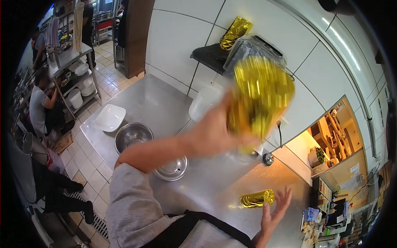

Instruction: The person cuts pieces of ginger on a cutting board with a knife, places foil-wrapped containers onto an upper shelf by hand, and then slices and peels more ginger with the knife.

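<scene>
My left hand [219, 128] is raised high across the view. It is wrapped round a large gold foil-wrapped bundle [262, 97], smeared by motion; the foil hides what is inside. My right hand [275, 211] is at the lower right with its fingers spread. Beside its thumb, a smaller gold foil-wrapped roll [254, 199] lies on the steel table [202, 196]. Whether the thumb touches that roll I cannot tell. Another gold foil-wrapped roll [236, 33] rests on a dark wall shelf [210, 56], above and behind the bundle.
A white square bowl [110, 118] and two steel bowls, one [133, 136] behind my left forearm, stand on the table. A lit hatch [337, 132] opens in the wall at right. On the left, a crouching person [41, 103] is near a steel rack [84, 80].
</scene>
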A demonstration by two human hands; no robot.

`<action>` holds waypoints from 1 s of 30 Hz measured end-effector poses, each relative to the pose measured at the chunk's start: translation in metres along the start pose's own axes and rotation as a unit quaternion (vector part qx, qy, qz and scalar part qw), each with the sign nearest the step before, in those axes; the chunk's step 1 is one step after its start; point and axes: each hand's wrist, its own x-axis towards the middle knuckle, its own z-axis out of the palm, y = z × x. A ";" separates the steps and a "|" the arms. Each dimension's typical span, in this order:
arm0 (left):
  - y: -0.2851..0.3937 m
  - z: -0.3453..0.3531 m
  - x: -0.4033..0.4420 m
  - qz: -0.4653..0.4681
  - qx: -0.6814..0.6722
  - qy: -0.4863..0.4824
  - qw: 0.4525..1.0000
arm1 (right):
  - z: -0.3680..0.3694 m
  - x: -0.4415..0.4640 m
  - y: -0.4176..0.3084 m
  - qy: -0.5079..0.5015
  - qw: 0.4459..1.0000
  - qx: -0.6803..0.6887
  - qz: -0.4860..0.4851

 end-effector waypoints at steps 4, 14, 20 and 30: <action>-0.005 -0.077 0.101 0.158 0.231 0.210 0.937 | -0.038 -0.035 0.080 0.106 0.985 -0.030 0.129; -0.132 -0.157 0.236 0.110 0.349 0.237 0.900 | -0.037 -0.131 0.165 0.077 0.934 0.147 0.315; -0.146 -0.149 0.239 0.073 0.321 0.192 0.924 | -0.025 -0.119 0.167 0.048 0.942 0.123 0.309; -0.138 -0.144 0.220 -0.002 0.305 0.156 0.939 | 0.033 -0.081 0.164 0.050 0.960 0.085 0.262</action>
